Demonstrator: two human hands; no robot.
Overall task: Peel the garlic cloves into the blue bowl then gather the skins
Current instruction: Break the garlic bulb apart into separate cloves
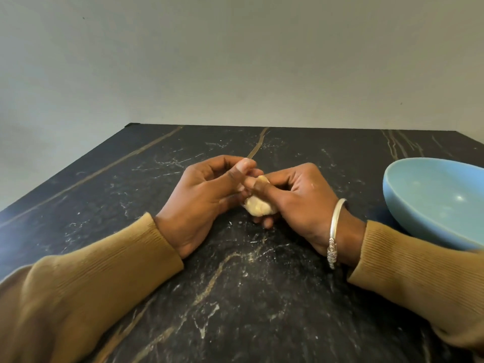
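A pale, cream-coloured garlic piece (258, 205) sits between both hands at the middle of the dark marble table. My right hand (298, 200), with a silver bangle on the wrist, grips it from the right, thumb laid over its top. My left hand (207, 195) has its fingers curled against the garlic's left side, thumb raised near the top end. Most of the garlic is hidden by fingers. The blue bowl (408, 195) stands at the right edge of the view, to the right of my right hand; nothing is plainly visible on the part of its inside that I can see.
The black marble table (235, 297) with tan veins runs to a plain grey wall at the back. Its left edge slants away at the left. A few tiny pale flecks lie on the table near the hands. Tan sleeves cover both forearms.
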